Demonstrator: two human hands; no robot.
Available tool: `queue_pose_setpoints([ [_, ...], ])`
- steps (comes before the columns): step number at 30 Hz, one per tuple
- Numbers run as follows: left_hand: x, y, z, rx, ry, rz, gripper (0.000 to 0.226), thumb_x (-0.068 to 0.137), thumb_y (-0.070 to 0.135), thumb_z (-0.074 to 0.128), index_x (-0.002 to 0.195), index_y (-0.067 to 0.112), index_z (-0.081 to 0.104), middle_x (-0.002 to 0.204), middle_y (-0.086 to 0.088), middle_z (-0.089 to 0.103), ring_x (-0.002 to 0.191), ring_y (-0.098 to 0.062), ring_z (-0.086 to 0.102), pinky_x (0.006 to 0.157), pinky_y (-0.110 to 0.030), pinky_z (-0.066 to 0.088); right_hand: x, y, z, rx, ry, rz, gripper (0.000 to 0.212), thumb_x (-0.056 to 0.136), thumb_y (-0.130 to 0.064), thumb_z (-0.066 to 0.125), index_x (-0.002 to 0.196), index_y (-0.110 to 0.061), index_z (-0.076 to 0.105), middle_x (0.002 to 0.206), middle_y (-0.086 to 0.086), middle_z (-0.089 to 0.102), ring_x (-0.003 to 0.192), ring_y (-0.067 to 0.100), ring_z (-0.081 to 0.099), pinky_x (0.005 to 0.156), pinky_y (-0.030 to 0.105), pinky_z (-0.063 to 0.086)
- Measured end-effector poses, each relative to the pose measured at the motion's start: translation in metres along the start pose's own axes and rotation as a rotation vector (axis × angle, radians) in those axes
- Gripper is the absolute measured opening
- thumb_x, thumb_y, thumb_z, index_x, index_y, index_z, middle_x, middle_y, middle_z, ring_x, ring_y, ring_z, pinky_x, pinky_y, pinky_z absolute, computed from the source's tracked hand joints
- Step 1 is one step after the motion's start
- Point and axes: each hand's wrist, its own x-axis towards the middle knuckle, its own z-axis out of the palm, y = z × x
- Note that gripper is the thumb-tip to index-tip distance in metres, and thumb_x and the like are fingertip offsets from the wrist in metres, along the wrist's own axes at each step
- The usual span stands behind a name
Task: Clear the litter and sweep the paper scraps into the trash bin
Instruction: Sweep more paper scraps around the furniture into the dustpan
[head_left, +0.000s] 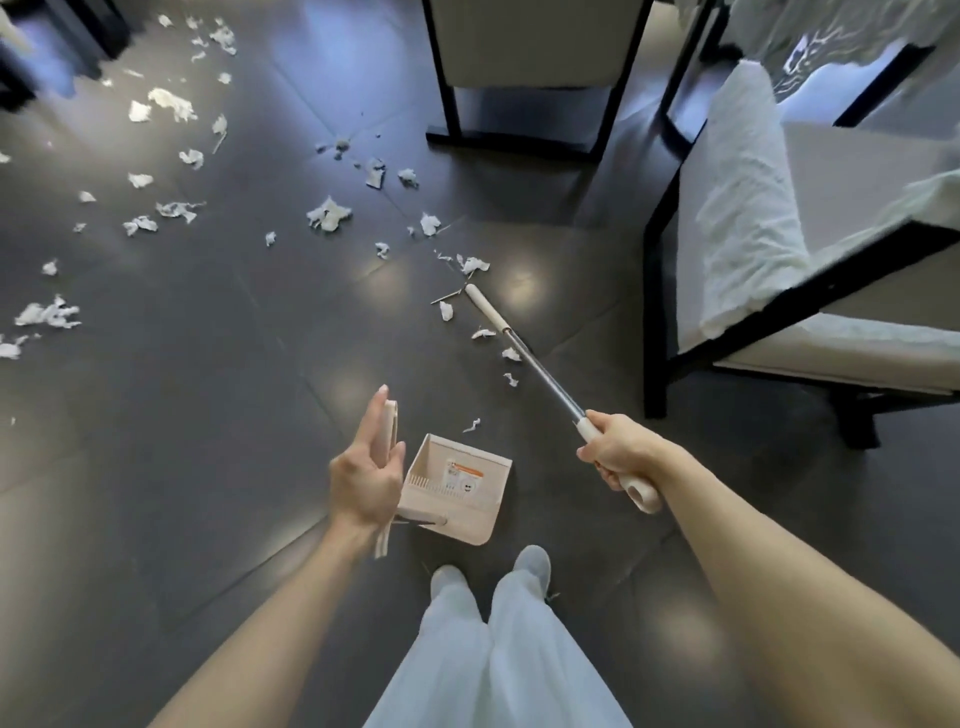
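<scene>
Left hand (363, 478) holds dustpan (470, 530) (label (464, 475) inside); right hand (618, 449) grips broom (540, 371).

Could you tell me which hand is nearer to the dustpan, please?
Left. The left hand holds the upright handle of the dustpan; the right hand is farther right, around the broom grip.
</scene>
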Motion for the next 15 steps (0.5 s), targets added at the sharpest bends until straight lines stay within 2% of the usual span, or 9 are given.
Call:
queue_pose_setpoints([
  [2, 0.007, 0.006, 0.009, 0.009, 0.032, -0.012, 0.068, 0.088, 0.005, 0.063, 0.143, 0.039, 0.042, 0.122, 0.006, 0.066, 0.101, -0.028, 0.067, 0.090, -0.032, 0.052, 0.012, 0.006, -0.007, 0.046, -0.051, 0.042, 0.063, 0.093, -0.010, 0.051, 0.147, -0.028, 0.027, 0.062, 0.006, 0.050, 0.041, 0.012, 0.044, 0.042, 0.024, 0.041],
  [4, 0.013, 0.012, 0.016, 0.018, 0.038, 0.002, 0.067, 0.088, 0.005, 0.063, 0.143, 0.037, 0.043, 0.124, 0.011, 0.063, 0.109, -0.019, 0.064, 0.088, -0.015, 0.042, 0.019, 0.011, -0.007, 0.139, -0.135, 0.121, 0.068, 0.094, -0.008, 0.052, 0.150, -0.031, 0.020, 0.054, 0.003, 0.049, 0.038, 0.009, 0.042, 0.040, 0.020, 0.039],
  [5, 0.016, 0.016, 0.020, 0.020, 0.033, 0.006, 0.067, 0.088, 0.004, 0.063, 0.144, 0.036, 0.042, 0.126, 0.011, 0.063, 0.112, -0.018, 0.062, 0.088, -0.011, 0.039, 0.019, 0.013, -0.006, 0.166, -0.185, 0.158, 0.070, 0.094, -0.007, 0.052, 0.150, -0.033, 0.020, 0.048, 0.001, 0.049, 0.036, 0.008, 0.041, 0.039, 0.019, 0.038],
  [6, 0.019, 0.019, 0.023, 0.024, 0.029, 0.003, 0.067, 0.088, 0.004, 0.062, 0.144, 0.036, 0.042, 0.127, 0.008, 0.063, 0.113, -0.019, 0.062, 0.090, -0.013, 0.040, 0.018, 0.016, -0.005, 0.165, -0.228, 0.188, 0.071, 0.093, -0.006, 0.054, 0.149, -0.034, 0.021, 0.046, 0.000, 0.048, 0.036, 0.007, 0.041, 0.039, 0.019, 0.038],
  [9, 0.023, 0.027, 0.029, 0.020, 0.017, -0.011, 0.067, 0.089, 0.004, 0.061, 0.145, 0.036, 0.041, 0.125, 0.000, 0.066, 0.106, -0.029, 0.066, 0.094, -0.030, 0.049, 0.007, 0.019, -0.007, 0.115, -0.317, 0.243, 0.067, 0.090, -0.002, 0.055, 0.143, -0.036, 0.030, 0.047, 0.000, 0.045, 0.038, 0.007, 0.038, 0.038, 0.019, 0.035],
  [12, 0.029, 0.032, 0.031, 0.002, 0.001, -0.003, 0.067, 0.089, 0.002, 0.059, 0.145, 0.034, 0.040, 0.124, -0.003, 0.067, 0.102, -0.032, 0.067, 0.093, -0.035, 0.051, -0.008, 0.012, -0.020, 0.102, -0.314, 0.230, 0.073, 0.088, 0.006, 0.050, 0.145, -0.037, 0.032, 0.046, 0.000, 0.042, 0.036, 0.007, 0.036, 0.036, 0.016, 0.032],
  [13, 0.031, 0.033, 0.032, -0.003, 0.000, 0.002, 0.067, 0.089, 0.002, 0.059, 0.146, 0.033, 0.040, 0.125, -0.004, 0.066, 0.103, -0.032, 0.067, 0.095, -0.031, 0.051, -0.014, 0.007, -0.025, 0.076, -0.293, 0.209, 0.074, 0.087, 0.008, 0.049, 0.145, -0.036, 0.033, 0.046, 0.001, 0.043, 0.035, 0.007, 0.037, 0.036, 0.015, 0.032],
  [15, 0.034, 0.031, 0.032, 0.008, 0.006, 0.024, 0.067, 0.089, 0.001, 0.059, 0.146, 0.031, 0.041, 0.127, -0.002, 0.065, 0.109, -0.027, 0.064, 0.094, -0.008, 0.041, -0.025, -0.001, -0.036, 0.041, -0.256, 0.172, 0.073, 0.086, 0.008, 0.049, 0.143, -0.036, 0.036, 0.044, -0.001, 0.045, 0.034, 0.007, 0.038, 0.036, 0.016, 0.033],
])
